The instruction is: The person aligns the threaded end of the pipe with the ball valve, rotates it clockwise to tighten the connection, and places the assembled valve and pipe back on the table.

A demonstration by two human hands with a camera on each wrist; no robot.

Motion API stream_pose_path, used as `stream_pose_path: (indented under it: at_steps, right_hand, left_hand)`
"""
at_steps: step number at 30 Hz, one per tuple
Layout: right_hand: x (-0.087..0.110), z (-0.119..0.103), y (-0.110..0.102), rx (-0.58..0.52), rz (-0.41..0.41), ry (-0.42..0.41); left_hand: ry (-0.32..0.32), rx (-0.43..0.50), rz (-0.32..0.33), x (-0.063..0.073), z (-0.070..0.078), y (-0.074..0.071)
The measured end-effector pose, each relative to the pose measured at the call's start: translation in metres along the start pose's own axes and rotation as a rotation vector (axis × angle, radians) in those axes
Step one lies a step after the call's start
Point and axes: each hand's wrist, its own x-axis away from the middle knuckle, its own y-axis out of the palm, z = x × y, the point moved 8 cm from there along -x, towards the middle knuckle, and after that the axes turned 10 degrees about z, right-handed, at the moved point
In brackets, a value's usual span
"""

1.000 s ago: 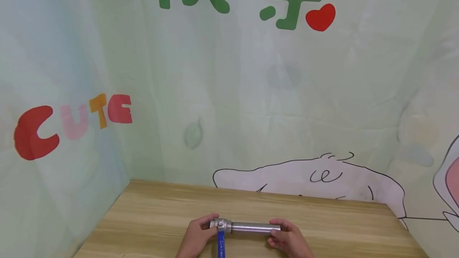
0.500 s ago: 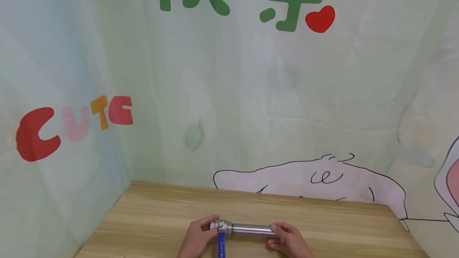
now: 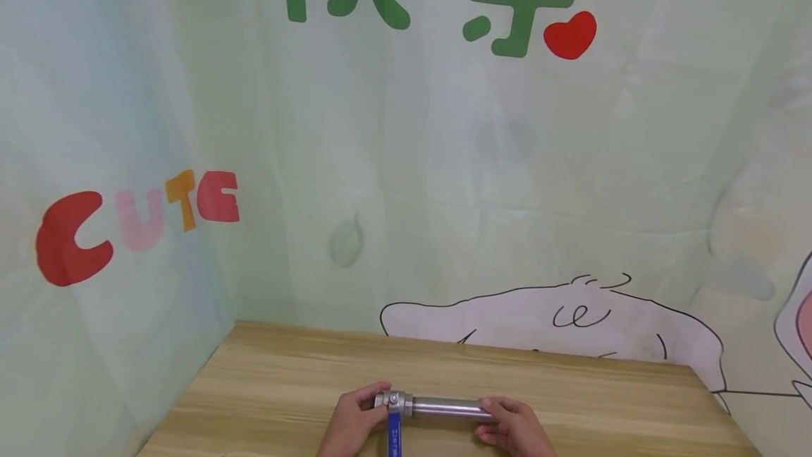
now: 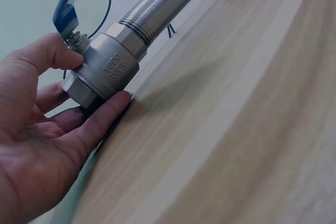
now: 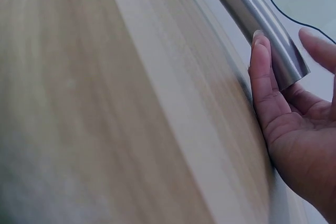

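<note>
One pipe point(image 3: 447, 408) sat in the valve point(image 4: 110, 65), thread point(image 4: 138, 31) left exposed. The left hand point(image 3: 352, 417) pinched the valve; the right hand point(image 3: 514, 427) gripped the pipe.

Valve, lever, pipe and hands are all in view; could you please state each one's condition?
Pipe: end in the valve, some thread showing
Lever: crosswise to the pipe
Valve: likely closed, judging by the lever
Left hand: pinching the valve
Right hand: fingers against the pipe's free end
</note>
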Motion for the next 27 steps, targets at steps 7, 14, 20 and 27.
stream_pose_path:
  at_steps: [7, 14, 20, 27]
  right_hand:
    - [0.0013, -0.001, 0.0025, -0.056, -0.058, -0.018]
    - [0.0016, -0.0039, 0.0044, -0.108, -0.1, -0.044]
    - [0.0011, -0.0041, 0.0049, -0.099, -0.104, -0.043]
    - [-0.0019, 0.0014, 0.002, -0.039, -0.049, 0.0]
  left_hand:
    - [0.012, -0.016, 0.004, 0.0014, 0.0012, -0.0008]
    - [0.001, -0.036, 0.011, -0.0006, -0.0007, -0.0006]
    - [0.004, -0.053, 0.015, -0.002, -0.0018, -0.0015]
    - [-0.005, -0.061, 0.011, -0.0023, -0.0021, -0.001]
